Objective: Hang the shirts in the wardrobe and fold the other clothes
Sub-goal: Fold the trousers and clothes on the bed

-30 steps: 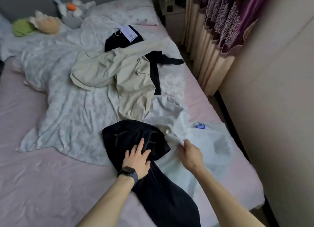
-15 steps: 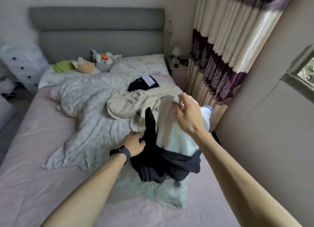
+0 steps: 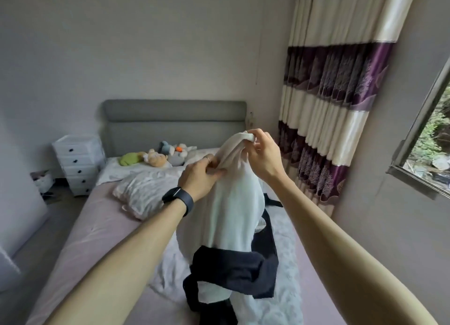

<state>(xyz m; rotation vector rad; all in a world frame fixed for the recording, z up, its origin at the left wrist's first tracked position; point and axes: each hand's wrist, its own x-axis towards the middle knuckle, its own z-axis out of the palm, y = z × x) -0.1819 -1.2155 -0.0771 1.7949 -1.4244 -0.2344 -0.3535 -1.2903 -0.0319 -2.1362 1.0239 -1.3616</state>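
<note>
Both hands are holding a white garment (image 3: 233, 203) up over the bed (image 3: 97, 232), in the middle of the view. The right hand (image 3: 261, 156) is pinching its top edge between thumb and curled fingers. The left hand (image 3: 202, 176), at 8 o'clock from the right, is gripping a bunched fold of the same cloth with its fingers closed on it. The cloth is hanging down from the hands toward 6 o'clock. A black garment (image 3: 233, 273) is draping across its lower part, with its ends hanging lower. A watch (image 3: 179, 200) is sitting on the left wrist. A quilt (image 3: 143, 193) is lying crumpled at 8 o'clock of the left hand. Toys (image 3: 160, 156) are lying by the headboard (image 3: 175, 120) at 11 o'clock, drawers (image 3: 78, 164) are standing at 9 o'clock beside the bed, and a curtain (image 3: 336, 105) is hanging at 2 o'clock.
</note>
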